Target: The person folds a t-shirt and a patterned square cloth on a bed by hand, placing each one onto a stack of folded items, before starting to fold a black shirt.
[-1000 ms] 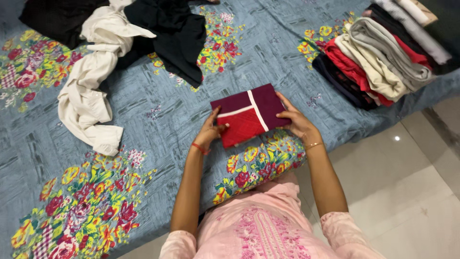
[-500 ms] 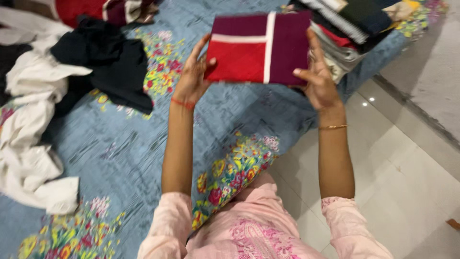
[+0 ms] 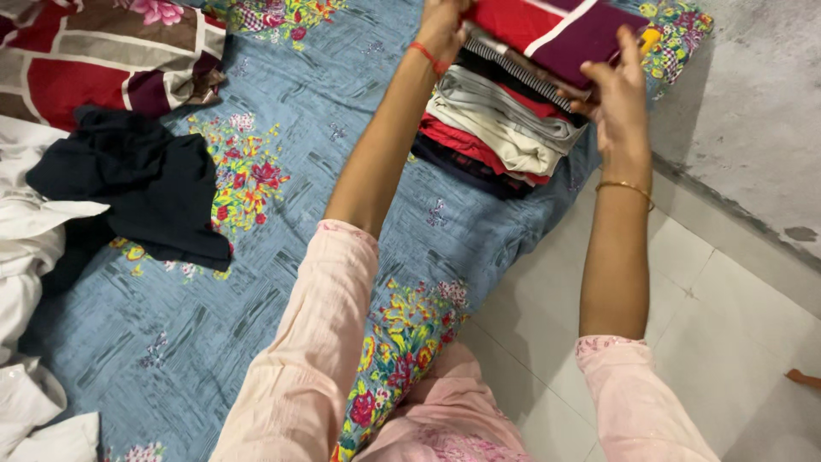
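Both hands hold a folded red and maroon cloth [image 3: 556,30] with white stripes over a stack of folded clothes [image 3: 500,128] at the far right corner of the bed. My left hand [image 3: 445,26] grips the cloth's left edge near the top of the view. My right hand [image 3: 617,85] grips its right edge, fingers under it. The cloth rests on or just above the top of the stack; I cannot tell which. Both arms are stretched forward in pink sleeves.
A blue floral bedsheet [image 3: 282,248] covers the bed. A loose black garment [image 3: 141,184] and white garments [image 3: 26,282] lie at the left. A red and maroon patterned cloth [image 3: 94,60] lies top left. White tiled floor [image 3: 718,282] and a grey wall [image 3: 761,111] are at right.
The folded red cloth went from the bed in front of me, up in both hands, and across to the stack of folded clothes at the right.
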